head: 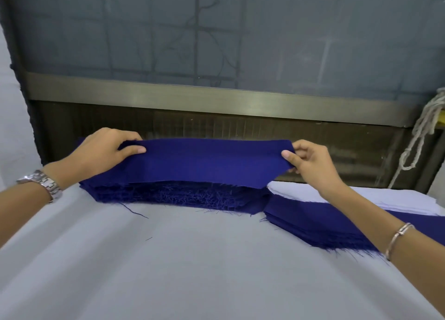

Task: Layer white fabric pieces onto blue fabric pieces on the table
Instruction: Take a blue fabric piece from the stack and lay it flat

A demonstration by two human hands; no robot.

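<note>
Table (192, 271), both hands (103, 148) (310, 163) pinching blue piece (204, 160)

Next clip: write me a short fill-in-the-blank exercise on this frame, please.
The left hand and the right hand each pinch one end of a single ____ fabric piece.
The watch sits on the ____ wrist.
The white fabric pieces lie toward the ____ of the table, behind a blue stack.
Missing words: blue; left; right.
</note>
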